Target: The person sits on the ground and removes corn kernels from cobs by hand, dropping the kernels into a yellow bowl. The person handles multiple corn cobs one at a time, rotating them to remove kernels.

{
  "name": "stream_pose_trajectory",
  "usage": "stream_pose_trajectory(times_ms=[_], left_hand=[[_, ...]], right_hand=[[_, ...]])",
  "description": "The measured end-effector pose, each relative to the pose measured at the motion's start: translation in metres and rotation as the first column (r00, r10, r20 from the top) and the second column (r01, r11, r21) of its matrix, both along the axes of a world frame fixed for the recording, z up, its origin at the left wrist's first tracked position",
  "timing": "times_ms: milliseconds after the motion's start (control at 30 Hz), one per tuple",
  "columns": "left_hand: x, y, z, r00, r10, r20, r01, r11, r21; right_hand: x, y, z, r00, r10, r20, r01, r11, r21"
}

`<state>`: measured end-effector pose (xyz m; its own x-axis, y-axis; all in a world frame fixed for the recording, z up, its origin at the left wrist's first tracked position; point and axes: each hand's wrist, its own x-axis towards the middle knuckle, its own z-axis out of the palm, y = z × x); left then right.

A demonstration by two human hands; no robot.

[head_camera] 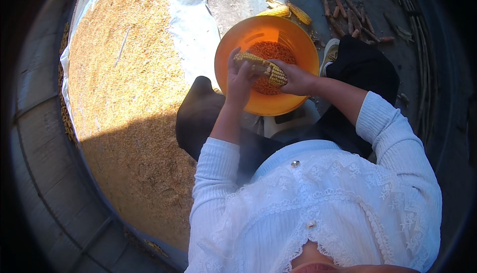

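Observation:
Both my hands grip one ear of corn [276,74] over an orange plastic basin [231,45]. My left hand [239,77] holds its left end, and my right hand [296,77] closes around the right end. Part of the cob between them is bare of kernels, while rows of yellow kernels still cover both ends. Loose corn kernels [272,50], reddish in the basin's shade, lie at the bottom of the basin. The basin sits between my knees.
Dried corn kernels [130,68] spread over a white sheet [190,30] on the left, partly in shadow. Past the basin lie two husked corn ears [299,13]. Several bare corncobs [352,17] are scattered at the upper right, near my shoe [329,55].

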<state>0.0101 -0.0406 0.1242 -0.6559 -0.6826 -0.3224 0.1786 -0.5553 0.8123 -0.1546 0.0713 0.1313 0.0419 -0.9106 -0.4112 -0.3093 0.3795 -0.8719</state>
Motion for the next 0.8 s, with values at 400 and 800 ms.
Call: stream_pose_trajectory(times_ms=[400,800], left_hand=[[0.002,-0.005,-0.011,0.996,0.064,-0.067,-0.057,0.994,0.095],[-0.001,-0.004,0.0,0.989,0.107,-0.1,-0.084,0.972,0.219]], right_hand=[[0.004,0.0,0.008,0.999,0.037,-0.033,-0.037,0.999,-0.004],[0.002,0.003,-0.003,1.0,0.019,-0.02,-0.021,0.998,-0.063]])
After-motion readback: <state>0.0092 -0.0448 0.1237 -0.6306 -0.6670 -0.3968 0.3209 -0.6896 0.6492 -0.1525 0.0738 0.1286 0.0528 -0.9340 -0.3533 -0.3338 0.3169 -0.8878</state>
